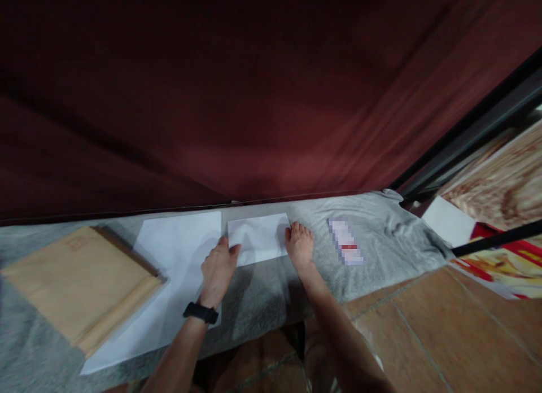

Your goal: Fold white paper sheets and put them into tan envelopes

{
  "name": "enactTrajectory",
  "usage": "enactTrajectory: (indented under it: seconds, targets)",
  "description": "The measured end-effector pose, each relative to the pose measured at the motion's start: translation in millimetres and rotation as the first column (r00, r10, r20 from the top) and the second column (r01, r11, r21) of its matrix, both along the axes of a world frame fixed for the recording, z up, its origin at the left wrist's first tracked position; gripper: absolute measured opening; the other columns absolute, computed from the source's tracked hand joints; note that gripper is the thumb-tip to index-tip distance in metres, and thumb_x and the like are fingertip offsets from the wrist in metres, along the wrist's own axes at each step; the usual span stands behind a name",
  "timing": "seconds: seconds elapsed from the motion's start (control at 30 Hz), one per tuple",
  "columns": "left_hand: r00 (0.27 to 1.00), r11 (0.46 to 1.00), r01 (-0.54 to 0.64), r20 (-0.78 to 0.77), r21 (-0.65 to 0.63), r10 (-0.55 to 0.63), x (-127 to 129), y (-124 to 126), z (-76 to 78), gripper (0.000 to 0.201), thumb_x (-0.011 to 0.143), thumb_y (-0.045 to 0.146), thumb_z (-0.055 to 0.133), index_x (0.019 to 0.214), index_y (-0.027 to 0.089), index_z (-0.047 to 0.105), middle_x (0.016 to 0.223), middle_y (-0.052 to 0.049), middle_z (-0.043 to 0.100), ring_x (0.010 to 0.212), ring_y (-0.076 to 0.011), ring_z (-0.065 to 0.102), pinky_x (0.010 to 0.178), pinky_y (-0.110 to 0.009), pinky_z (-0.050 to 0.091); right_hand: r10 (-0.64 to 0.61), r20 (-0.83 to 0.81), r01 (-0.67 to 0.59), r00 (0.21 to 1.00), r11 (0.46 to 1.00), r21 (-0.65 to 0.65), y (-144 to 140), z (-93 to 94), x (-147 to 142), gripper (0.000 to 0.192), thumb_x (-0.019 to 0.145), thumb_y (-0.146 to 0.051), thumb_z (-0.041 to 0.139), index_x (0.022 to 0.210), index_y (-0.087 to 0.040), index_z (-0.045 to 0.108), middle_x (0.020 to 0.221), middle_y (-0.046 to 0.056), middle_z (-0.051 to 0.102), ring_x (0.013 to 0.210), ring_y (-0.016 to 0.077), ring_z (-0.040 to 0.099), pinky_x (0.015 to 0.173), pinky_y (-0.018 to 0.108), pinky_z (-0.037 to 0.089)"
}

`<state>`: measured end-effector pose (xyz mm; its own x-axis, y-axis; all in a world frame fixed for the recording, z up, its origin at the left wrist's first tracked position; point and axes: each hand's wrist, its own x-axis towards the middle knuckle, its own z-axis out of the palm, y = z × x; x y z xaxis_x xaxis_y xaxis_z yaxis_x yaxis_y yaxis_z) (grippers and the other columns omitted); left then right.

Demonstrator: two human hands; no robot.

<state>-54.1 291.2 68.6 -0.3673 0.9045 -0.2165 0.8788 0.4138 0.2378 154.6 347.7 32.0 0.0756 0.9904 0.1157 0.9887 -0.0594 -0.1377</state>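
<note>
White folded paper point(259, 238) lies flat on the grey cloth point(381, 229) that covers the work surface, close to the far edge where a dark red curtain point(254, 99) hangs down behind it. Left hand point(218, 269) rests at the paper's near-left corner; the thumb lies on the paper's left edge, the other fingers curl loosely down onto the cloth and the sheet beside it, not gripping. Black band point(200, 313) on the left wrist. Right hand point(300, 245) is placed at the paper's right edge, fingers held close together and fairly straight, tips touching or just over the edge; nothing is pinched, palm down on the cloth. Both hands bracket the paper, one at each short side. Large white sheet point(169, 280) lies flat just left of the folded paper, running under the left wrist toward the near edge of the cloth. Brown envelope stack point(80, 283) sits on the left part of that sheet, overlapping it. Small card or label point(346, 241), blurred out and unreadable, lies on the cloth to the right of the right hand, apart from it. Tiled floor point(444, 336) shows at lower right, with coloured printed sheets point(499, 263) beyond the cloth's right end.
</note>
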Motion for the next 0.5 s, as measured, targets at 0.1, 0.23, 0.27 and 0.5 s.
enactTrajectory:
  seconds: [0.1,0.23,0.27,0.5]
  targets:
    - [1.0,1.0,0.013,-0.015,-0.002,-0.013,1.4,-0.2,0.8,0.042,0.101,0.043,0.04,0.127,0.014,0.056,0.106,-0.017,0.075,0.1,-0.0298,0.072,0.078,-0.035,0.05,0.002,0.005,-0.002,1.0,1.0,0.02,0.8,2.7,-1.4,0.028,0.104,-0.027,0.041,0.118,-0.014,0.062,0.116,0.017,0.066,0.112,0.0298,0.059,0.097,0.042,0.043]
    - [1.0,1.0,0.008,-0.025,-0.009,-0.009,2.4,0.1,1.7,0.043,0.101,0.043,0.039,0.13,0.014,0.055,0.101,-0.017,0.075,0.098,-0.0296,0.072,0.079,-0.035,0.051,0.172,-0.121,-0.161,0.978,0.982,0.095,-2.1,1.2,-11.6,0.034,0.104,-0.026,0.042,0.132,-0.014,0.057,0.132,0.017,0.062,0.121,0.0282,0.055,0.104,0.042,0.042]
    - [1.0,1.0,0.007,-0.028,-0.013,-0.008,2.6,0.3,2.0,0.044,0.101,0.043,0.039,0.13,0.014,0.055,0.1,-0.017,0.075,0.098,-0.0298,0.072,0.079,-0.035,0.051,0.246,-0.168,-0.228,0.955,0.966,0.121,-4.2,-0.8,-16.1,0.036,0.104,-0.026,0.042,0.135,-0.014,0.056,0.136,0.016,0.06,0.125,0.0268,0.054,0.106,0.041,0.041]
    - [0.999,1.0,0.016,-0.031,-0.021,-0.017,5.1,2.1,4.6,0.043,0.102,0.04,0.039,0.131,0.012,0.053,0.104,-0.019,0.075,0.101,-0.0319,0.073,0.079,-0.037,0.051,0.509,-0.194,-0.492,0.838,0.861,0.132,-25.7,-16.0,-43.3,0.046,0.107,-0.036,0.041,0.149,-0.018,0.048,0.159,0.01,0.044,0.148,0.024,0.036,0.123,0.043,0.027]
